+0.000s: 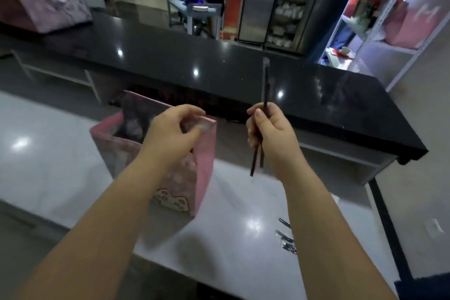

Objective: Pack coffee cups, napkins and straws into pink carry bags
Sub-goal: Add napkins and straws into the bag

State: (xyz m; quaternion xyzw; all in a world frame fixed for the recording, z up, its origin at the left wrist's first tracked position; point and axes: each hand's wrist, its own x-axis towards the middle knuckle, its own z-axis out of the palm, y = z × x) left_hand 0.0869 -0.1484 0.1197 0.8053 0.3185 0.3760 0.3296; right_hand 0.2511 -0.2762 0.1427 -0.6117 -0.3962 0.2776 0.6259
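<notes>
My left hand (170, 134) pinches the top rim of the pink bag (205, 165) at its right corner. The bag stands upright on the white tabletop (48, 165) with its mouth open; its contents are too blurred to tell. My right hand (271, 136) grips two black straws (265, 85) with curled fingers, near upright, just right of the bag and not touching it. Loose straws (286, 238) lie on the tabletop beside my right forearm.
</notes>
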